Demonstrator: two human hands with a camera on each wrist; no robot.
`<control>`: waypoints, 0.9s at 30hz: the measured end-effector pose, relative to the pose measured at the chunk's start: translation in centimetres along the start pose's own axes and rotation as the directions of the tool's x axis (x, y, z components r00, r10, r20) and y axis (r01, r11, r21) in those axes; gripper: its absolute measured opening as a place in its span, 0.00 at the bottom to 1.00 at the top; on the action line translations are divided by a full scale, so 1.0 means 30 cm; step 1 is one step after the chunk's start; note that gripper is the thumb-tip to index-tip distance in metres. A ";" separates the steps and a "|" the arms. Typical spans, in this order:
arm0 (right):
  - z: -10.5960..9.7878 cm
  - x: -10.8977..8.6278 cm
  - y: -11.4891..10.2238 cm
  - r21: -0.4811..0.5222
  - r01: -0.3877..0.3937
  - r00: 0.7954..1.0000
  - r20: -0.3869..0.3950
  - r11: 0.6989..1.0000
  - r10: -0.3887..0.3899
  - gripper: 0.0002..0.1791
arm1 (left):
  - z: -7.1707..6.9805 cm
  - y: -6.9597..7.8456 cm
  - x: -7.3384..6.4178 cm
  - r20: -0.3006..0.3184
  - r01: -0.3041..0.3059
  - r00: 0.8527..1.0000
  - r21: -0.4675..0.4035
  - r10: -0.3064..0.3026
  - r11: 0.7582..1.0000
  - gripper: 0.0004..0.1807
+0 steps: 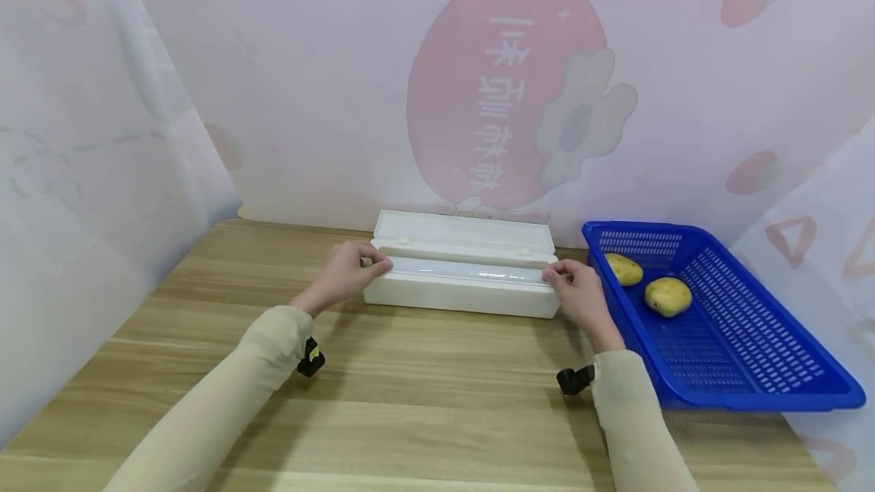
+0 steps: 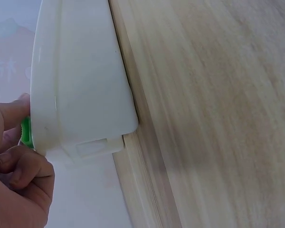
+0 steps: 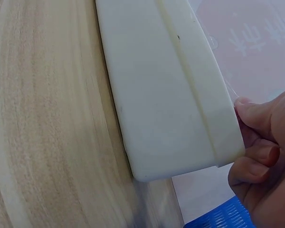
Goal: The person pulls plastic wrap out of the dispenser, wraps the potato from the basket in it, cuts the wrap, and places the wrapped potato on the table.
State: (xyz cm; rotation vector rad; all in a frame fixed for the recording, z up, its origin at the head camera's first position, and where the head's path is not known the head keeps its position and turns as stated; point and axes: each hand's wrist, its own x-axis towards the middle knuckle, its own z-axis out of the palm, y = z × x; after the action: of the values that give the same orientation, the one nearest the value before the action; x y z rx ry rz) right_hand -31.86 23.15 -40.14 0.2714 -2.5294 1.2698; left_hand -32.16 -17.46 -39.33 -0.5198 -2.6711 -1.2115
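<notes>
A long white cling film dispenser stands on the table with its lid raised at the back. Shiny clear cling film stretches along its open top. At the left end, my left hand pinches the film's edge between thumb and fingers; a small green part shows beside those fingers in the left wrist view. My right hand pinches the film at the opposite end, where a thin strand of it shows by the thumb in the right wrist view. The dispenser's inside is mostly hidden.
A blue plastic basket sits close to my right forearm, holding two yellow mangoes, one nearer and one by the basket's left wall. Behind the wooden table hangs a pale printed curtain.
</notes>
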 end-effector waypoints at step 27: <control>-0.010 -0.009 0.006 0.030 -0.032 0.998 0.053 0.999 0.030 0.07 | 0.017 0.008 0.012 -0.048 0.020 0.999 -0.025 -0.022 0.999 0.11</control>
State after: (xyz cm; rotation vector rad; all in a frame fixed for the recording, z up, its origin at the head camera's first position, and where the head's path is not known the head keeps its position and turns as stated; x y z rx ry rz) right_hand -31.62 23.51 -40.20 0.2772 -2.5697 1.3308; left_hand -32.41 -16.84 -39.38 -0.4609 -2.6306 -1.2481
